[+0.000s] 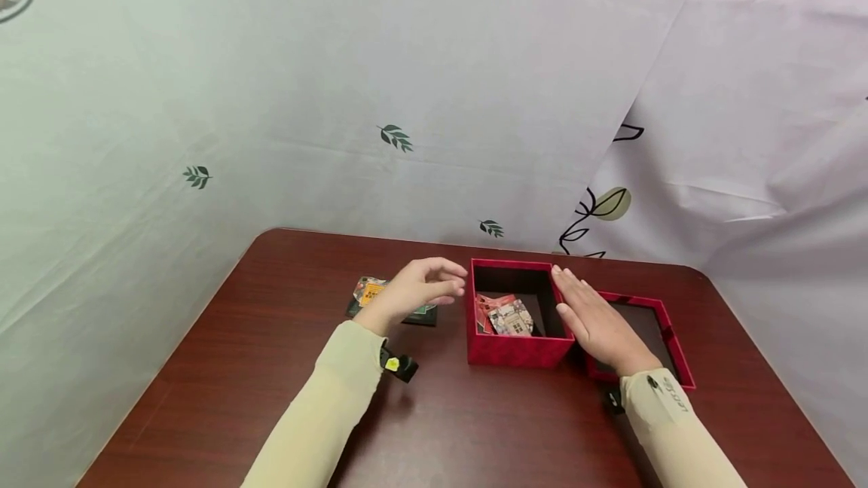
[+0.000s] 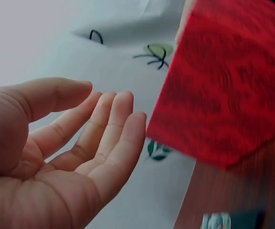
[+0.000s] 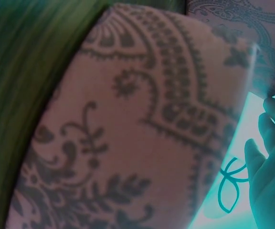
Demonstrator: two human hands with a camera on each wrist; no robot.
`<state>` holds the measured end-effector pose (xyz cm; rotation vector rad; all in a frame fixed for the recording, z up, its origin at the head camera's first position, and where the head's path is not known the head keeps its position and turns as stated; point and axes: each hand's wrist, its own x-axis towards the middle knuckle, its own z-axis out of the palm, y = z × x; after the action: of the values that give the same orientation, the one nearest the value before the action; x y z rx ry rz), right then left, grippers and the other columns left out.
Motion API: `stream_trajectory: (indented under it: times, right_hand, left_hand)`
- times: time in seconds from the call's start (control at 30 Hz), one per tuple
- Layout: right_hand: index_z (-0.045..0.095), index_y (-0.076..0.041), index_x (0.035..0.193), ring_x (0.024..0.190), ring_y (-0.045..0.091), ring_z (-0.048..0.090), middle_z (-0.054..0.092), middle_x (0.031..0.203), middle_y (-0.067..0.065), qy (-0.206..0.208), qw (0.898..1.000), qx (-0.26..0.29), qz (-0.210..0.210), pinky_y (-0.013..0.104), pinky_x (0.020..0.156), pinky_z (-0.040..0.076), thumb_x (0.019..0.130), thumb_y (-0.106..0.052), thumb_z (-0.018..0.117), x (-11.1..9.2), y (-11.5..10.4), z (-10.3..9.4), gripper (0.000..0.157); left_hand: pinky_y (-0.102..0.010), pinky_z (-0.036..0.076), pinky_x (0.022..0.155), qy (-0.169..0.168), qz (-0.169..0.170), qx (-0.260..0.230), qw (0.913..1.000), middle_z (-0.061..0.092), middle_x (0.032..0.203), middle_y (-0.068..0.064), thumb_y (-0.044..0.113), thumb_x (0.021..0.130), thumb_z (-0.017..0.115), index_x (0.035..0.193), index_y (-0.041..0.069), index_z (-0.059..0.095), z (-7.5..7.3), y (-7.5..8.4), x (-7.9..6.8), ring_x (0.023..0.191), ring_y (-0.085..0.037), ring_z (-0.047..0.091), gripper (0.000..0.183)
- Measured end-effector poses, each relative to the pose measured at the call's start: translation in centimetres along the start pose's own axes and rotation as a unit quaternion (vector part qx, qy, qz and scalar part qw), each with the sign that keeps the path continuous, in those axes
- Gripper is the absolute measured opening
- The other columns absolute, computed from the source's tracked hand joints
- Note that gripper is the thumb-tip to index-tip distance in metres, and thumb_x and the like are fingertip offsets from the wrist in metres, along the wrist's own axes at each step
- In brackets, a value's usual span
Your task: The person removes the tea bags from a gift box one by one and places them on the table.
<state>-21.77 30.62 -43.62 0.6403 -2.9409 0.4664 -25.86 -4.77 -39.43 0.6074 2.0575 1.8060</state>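
Note:
A red box with a dark interior stands on the table, its top uncovered. Inside lie several small printed pieces, red and pale. My left hand hovers just left of the box, fingers loosely bent and holding nothing; its palm and spread thumb show beside the box's patterned wall in the left wrist view. Along the box's right edge, my right hand lies with straight fingers, fingertips right at the rim. A large patterned surface fills much of the right wrist view, with that hand at the edge.
A red lid or shallow tray with a dark inside lies on the right, partly behind my right hand. Left of my left hand sit colourful printed pieces on something dark. A white printed curtain hangs behind the brown table.

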Motion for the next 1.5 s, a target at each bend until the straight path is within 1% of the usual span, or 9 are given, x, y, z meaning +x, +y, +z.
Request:
stream_trajectory:
  times: [0.2,0.43,0.73,0.93,1.03,1.2,1.27,1.37,1.5]
  right_hand:
    - [0.015,-0.014,0.164,0.155,0.031,0.013,0.020,0.168,0.011,0.002,1.000,0.001,-0.001,0.022,0.120,-0.003,0.105,-0.030,0.050,-0.1,0.0,0.0,0.070]
    - [0.016,-0.013,0.163,0.155,0.032,0.013,0.020,0.167,0.012,0.001,1.000,0.007,0.000,0.022,0.121,-0.002,0.106,-0.031,0.049,-0.2,0.0,-0.1,0.069]
    - [0.022,-0.007,0.161,0.154,0.034,0.016,0.023,0.166,0.013,0.010,1.000,0.012,-0.014,0.021,0.120,-0.002,0.106,-0.027,0.049,0.0,0.0,0.0,0.065]
    - [0.023,-0.006,0.161,0.154,0.034,0.016,0.024,0.166,0.014,0.017,1.000,0.010,-0.024,0.025,0.122,0.002,0.106,-0.026,0.050,0.1,0.1,0.1,0.065]
    - [0.022,-0.008,0.162,0.154,0.034,0.016,0.024,0.166,0.014,0.016,1.000,0.012,-0.022,0.026,0.123,0.003,0.105,-0.026,0.050,0.0,0.1,0.0,0.065]
    - [0.023,-0.006,0.161,0.153,0.035,0.017,0.025,0.166,0.014,0.018,0.999,0.012,-0.027,0.024,0.122,0.001,0.105,-0.024,0.051,0.0,0.2,0.1,0.065]
    - [0.023,-0.006,0.161,0.153,0.035,0.018,0.024,0.166,0.014,0.019,0.999,0.011,-0.028,0.019,0.120,-0.002,0.105,-0.024,0.051,0.0,0.2,0.2,0.065]
    - [0.023,-0.007,0.161,0.153,0.035,0.017,0.024,0.166,0.014,0.021,0.999,0.010,-0.031,0.019,0.120,-0.002,0.105,-0.023,0.051,0.0,0.2,0.2,0.065]
    - [0.023,-0.006,0.161,0.154,0.033,0.017,0.025,0.166,0.014,0.026,0.999,0.010,-0.035,0.019,0.120,-0.002,0.105,-0.023,0.050,0.0,0.3,0.1,0.064]
  left_hand:
    - [-0.039,0.057,0.090,-0.021,-0.003,-0.006,0.9998,0.070,0.111,-0.019,0.007,0.098,0.066,0.122,-0.003,0.065,2.0,1.4,2.0,0.107,-0.034,0.069,0.025]
    - [-0.035,0.057,0.089,-0.041,-0.020,0.011,0.9989,0.071,0.112,-0.019,0.005,0.098,0.065,0.122,-0.003,0.067,4.0,2.0,4.5,0.106,-0.030,0.070,0.026]
    - [-0.043,0.057,0.089,-0.046,-0.037,0.102,0.9930,0.072,0.114,-0.017,0.005,0.099,0.064,0.122,-0.002,0.069,6.8,2.1,6.9,0.103,-0.027,0.071,0.025]
    - [-0.024,0.052,0.062,-0.050,-0.079,0.135,0.9864,0.071,0.111,-0.023,0.004,0.100,0.058,0.127,-0.007,0.065,7.9,1.8,7.4,0.073,-0.022,0.064,0.030]
    - [-0.020,0.040,0.051,-0.055,-0.100,0.170,0.9788,0.071,0.110,-0.023,0.002,0.101,0.056,0.132,-0.007,0.062,8.4,1.8,7.6,0.056,-0.013,0.049,0.033]
    - [-0.024,0.046,0.063,-0.051,-0.106,0.315,0.9417,0.068,0.126,-0.013,0.002,0.099,0.057,0.131,-0.002,0.066,9.5,1.7,7.9,0.078,-0.014,0.057,0.033]
    - [-0.026,0.047,0.066,-0.048,-0.108,0.354,0.9277,0.071,0.112,-0.010,0.003,0.099,0.058,0.120,-0.002,0.071,10.0,1.6,7.9,0.080,-0.015,0.056,0.026]
    - [-0.025,0.044,0.056,-0.047,-0.124,0.369,0.9201,0.060,0.076,-0.006,0.005,0.100,0.059,0.099,-0.003,0.072,10.7,1.5,7.9,0.058,-0.012,0.043,0.016]
    - [-0.025,0.036,0.048,-0.040,-0.137,0.389,0.9102,0.049,0.064,-0.005,0.005,0.101,0.056,0.085,0.002,0.066,11.3,1.5,7.7,0.048,-0.013,0.034,0.019]
